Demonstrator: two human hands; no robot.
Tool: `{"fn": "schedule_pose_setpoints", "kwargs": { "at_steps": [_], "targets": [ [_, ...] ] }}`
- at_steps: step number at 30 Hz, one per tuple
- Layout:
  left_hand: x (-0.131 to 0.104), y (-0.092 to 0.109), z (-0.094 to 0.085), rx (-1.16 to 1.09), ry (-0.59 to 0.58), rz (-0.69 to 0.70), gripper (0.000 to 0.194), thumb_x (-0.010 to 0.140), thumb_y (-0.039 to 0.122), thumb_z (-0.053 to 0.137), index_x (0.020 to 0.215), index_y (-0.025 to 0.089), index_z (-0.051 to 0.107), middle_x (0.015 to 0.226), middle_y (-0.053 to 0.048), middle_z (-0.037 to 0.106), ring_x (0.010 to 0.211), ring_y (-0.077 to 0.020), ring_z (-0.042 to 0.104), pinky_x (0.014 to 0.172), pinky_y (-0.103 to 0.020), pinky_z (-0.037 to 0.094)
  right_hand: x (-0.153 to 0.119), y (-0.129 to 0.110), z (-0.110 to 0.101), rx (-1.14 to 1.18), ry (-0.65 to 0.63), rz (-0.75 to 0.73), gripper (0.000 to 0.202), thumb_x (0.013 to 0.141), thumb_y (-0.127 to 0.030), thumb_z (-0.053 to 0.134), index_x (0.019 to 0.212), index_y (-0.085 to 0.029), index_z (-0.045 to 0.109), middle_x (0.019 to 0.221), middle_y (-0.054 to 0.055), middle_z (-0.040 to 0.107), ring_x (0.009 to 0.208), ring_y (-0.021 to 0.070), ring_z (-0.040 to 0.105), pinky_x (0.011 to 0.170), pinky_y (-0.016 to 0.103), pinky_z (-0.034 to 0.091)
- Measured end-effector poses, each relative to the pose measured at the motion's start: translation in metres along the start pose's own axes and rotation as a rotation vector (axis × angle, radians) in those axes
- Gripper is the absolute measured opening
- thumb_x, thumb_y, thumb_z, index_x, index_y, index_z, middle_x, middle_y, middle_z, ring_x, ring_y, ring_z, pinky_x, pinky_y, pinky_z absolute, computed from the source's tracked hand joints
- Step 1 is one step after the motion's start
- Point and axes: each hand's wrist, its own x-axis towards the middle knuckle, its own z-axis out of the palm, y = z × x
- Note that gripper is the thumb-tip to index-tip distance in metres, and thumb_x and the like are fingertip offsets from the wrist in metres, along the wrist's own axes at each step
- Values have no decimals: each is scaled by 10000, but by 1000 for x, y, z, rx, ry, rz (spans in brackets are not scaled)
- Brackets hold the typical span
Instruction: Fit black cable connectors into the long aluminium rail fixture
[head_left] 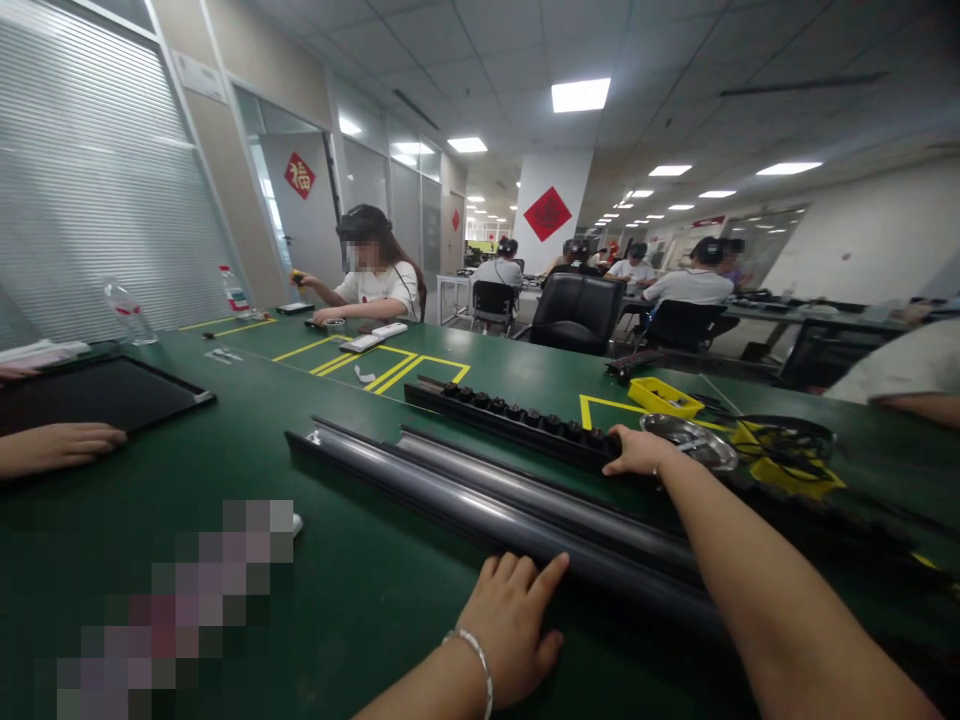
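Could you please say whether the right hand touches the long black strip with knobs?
Touching: the head view shows the right hand gripping the black strip at one end.

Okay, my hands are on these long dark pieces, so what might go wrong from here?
The right hand is beside the metal dish and might knock it. The left hand only touches the near rail with its fingers, so a push could slide that rail into its neighbour.
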Motion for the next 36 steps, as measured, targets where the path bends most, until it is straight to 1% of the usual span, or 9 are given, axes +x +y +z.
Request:
{"fn": "schedule_pose_setpoints", "kwargs": {
  "at_steps": [4,7,11,14,16,23,26,30,36],
  "targets": [
    [1,1,0,5,-10,6,776,794,457,501,1444,313,102,1137,-69,493,1009,-264,440,939,-465,337,1,3,4,-3,-8,-18,808,565,-544,682,1252,-164,492,1062,131,645,966,276,603,808,354,443],
    [1,2,0,5,-4,0,792,782,453,519,1441,313,104,1161,-64,485,1043,-257,434,957,-469,328,0,6,6,-8,24,-56,762,587,-589,639,1224,-190,519,1021,107,663,933,272,616,782,344,451],
    [2,4,-3,-17,33,-30,719,781,446,521,1410,354,184,1157,-49,508,1050,-258,439,951,-556,308,-6,8,5,-20,111,-98,736,590,-626,609,1177,-185,557,962,108,677,891,286,624,743,357,457],
    [3,5,-5,-28,89,-81,604,797,401,504,1359,382,286,1117,-37,535,1041,-257,446,948,-597,287,-14,6,-2,-40,145,-94,721,585,-622,612,1161,-191,569,974,110,676,882,290,623,726,360,457],
    [4,5,-5,-40,121,-118,568,797,374,497,1339,373,325,1092,-37,548,1032,-256,451,952,-607,279,-20,4,-8,-57,154,-86,710,585,-615,614,1155,-192,574,984,110,674,888,290,620,725,361,456],
    [7,0,-3,-93,156,-109,617,757,391,529,1339,348,328,1103,-39,555,1051,-256,459,981,-638,243,-51,-5,-32,-68,209,-73,687,576,-614,626,1116,-191,600,962,100,678,858,268,620,701,340,458],
    [10,-5,-1,-129,151,-83,640,749,373,527,1352,333,315,1125,-40,552,1082,-249,454,1012,-635,213,-66,-13,-41,-69,234,-64,704,577,-626,621,1121,-179,594,972,100,675,859,260,620,704,334,457],
    [15,-11,0,-196,143,-56,660,741,342,513,1364,290,303,1168,-46,547,1129,-237,445,1057,-646,89,-89,-31,-53,-87,260,-74,714,588,-647,601,1138,-192,580,960,84,677,850,246,624,691,319,452],
    [17,-15,-2,-259,121,-63,638,746,363,503,1353,275,327,1137,-45,584,1122,-235,473,1066,-642,49,-137,-74,-63,-115,341,-100,690,579,-659,602,1115,-225,595,966,75,680,863,258,624,683,325,449]
  ]
}}
